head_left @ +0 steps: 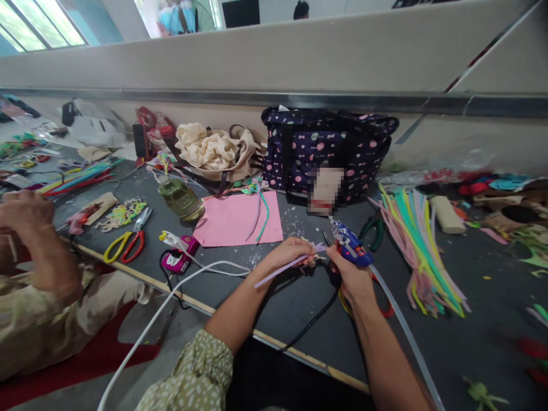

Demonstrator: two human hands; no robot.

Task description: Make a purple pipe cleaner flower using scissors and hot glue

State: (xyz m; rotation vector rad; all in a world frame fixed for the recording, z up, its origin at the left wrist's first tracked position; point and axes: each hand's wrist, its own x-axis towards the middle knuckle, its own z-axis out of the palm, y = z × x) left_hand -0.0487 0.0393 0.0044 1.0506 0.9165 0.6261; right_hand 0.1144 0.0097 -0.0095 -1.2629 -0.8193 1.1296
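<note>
My left hand (295, 251) is closed, pinching a lilac pipe cleaner (278, 272). One end trails back over my wrist, and small lilac tips stand out past my fingertips. Close beside it, my right hand (349, 271) is closed round the grip of a blue glue gun (353, 246). Its nozzle points away from me, and a long clear glue stick (405, 325) runs out of its back. Scissors with red and yellow handles (387, 297) lie partly hidden under my right hand. Small scraps are scattered on the table around my fingers.
Pipe cleaners (417, 240) lie in a bundle at right, by green-handled pliers (374, 231). A patterned bag (325, 148) stands behind. Left are pink paper (233, 220), a bottle (180, 200), a magenta device (180, 255), a white cable (171, 294), scissors (132, 237) and another person's arm (49, 251).
</note>
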